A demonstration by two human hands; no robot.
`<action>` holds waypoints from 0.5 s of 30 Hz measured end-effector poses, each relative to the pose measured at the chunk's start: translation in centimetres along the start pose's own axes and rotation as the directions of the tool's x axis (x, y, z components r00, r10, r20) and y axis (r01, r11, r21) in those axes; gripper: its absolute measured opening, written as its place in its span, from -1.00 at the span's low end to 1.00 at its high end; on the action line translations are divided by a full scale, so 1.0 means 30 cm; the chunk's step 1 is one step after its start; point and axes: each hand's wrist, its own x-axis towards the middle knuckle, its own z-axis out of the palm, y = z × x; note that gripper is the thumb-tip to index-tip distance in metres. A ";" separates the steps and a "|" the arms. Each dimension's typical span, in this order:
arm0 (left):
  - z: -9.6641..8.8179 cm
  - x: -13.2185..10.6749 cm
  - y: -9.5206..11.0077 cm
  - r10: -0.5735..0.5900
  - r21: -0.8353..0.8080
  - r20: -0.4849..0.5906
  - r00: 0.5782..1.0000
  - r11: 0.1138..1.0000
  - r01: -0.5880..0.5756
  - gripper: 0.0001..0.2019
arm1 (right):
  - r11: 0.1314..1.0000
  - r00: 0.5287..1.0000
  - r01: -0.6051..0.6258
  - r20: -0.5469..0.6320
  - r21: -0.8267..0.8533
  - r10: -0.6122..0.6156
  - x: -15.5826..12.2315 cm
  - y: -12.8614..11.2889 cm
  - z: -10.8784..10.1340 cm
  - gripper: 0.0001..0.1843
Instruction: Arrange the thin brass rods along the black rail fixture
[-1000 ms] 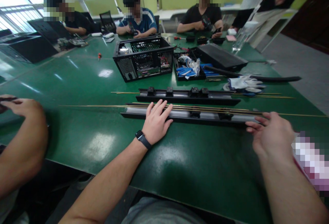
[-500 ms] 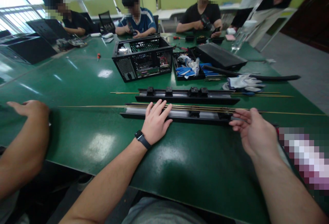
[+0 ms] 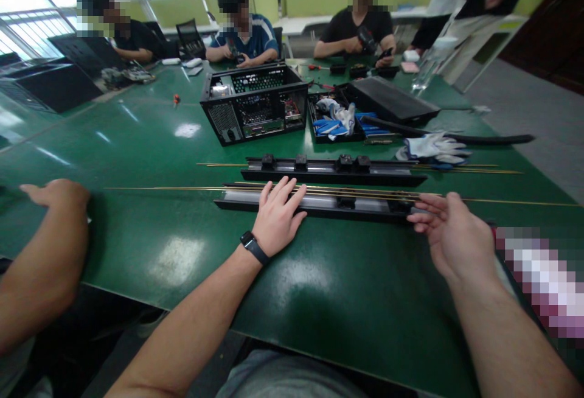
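Observation:
My left hand [image 3: 279, 214], a dark watch [image 3: 253, 247] on its wrist, lies open with fingers spread over a black channel-shaped rail [image 3: 314, 211]. Its fingertips rest at the thin brass-coloured rods [image 3: 356, 192] lying lengthwise along that rail. At the rail's right end, my right hand [image 3: 456, 233] has its half-bent fingers apart beside the rods. No firm grip by it shows; its thumb is partly hidden. Small black blocks [image 3: 345, 201] sit inside the rail. Just behind lies a second black rail [image 3: 319, 174] with similar blocks and rods.
An open computer case [image 3: 255, 109] stands behind the rails. Beside it are a tray [image 3: 335, 137] with gloves, a loose glove [image 3: 435, 147] and a black tube [image 3: 488, 139]. Another person's arm [image 3: 50, 252] reaches in at left. Several people sit or stand across the green table [image 3: 150, 142].
The view has shifted very slightly. Both my hands keep their places by the rods; the neighbouring person's hand at left has moved a little to the right.

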 end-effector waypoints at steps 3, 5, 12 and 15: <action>-0.004 0.000 0.001 0.000 0.004 0.000 1.000 1.000 0.000 -0.42 | 1.000 1.000 0.003 0.002 0.004 -0.003 -0.003 -0.003 0.003 -0.57; -0.006 0.001 0.002 0.002 0.007 0.003 1.000 1.000 -0.002 -0.42 | 1.000 1.000 -0.004 -0.002 0.005 0.004 -0.006 -0.006 0.006 -0.57; -0.002 0.002 0.002 -0.004 0.002 0.003 1.000 1.000 0.004 -0.43 | 1.000 1.000 -0.003 -0.005 0.015 0.003 -0.001 0.001 0.002 -0.56; -0.001 0.002 0.001 -0.001 0.008 -0.006 1.000 1.000 0.001 -0.43 | 1.000 1.000 0.005 0.010 0.013 -0.006 0.006 0.007 -0.005 -0.55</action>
